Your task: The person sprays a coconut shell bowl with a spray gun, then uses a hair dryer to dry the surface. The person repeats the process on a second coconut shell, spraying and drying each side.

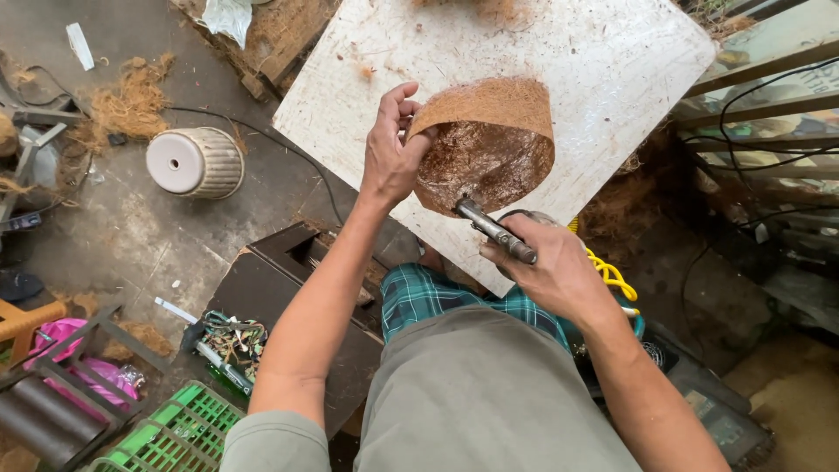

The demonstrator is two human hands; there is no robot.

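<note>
My left hand (391, 149) grips the left edge of a brown coir-fibre sheet (489, 140) that is curled into a cone or pot shape, its glossy inner side facing me. My right hand (551, 267) holds a metal tool (494, 232), likely a stapler or air nozzle, with its tip against the lower edge of the sheet. The sheet rests over a white, fibre-dusted board (603, 70) in front of my lap. A yellow coiled hose (612, 275) shows beside my right wrist.
A white ribbed pot (194, 163) lies on its side on the concrete floor at left. Loose coir fibre (127, 105) is scattered nearby. A green crate (166, 437), a dark box (262, 288), pink plastic (61, 336) and wooden slats (769, 96) surround me.
</note>
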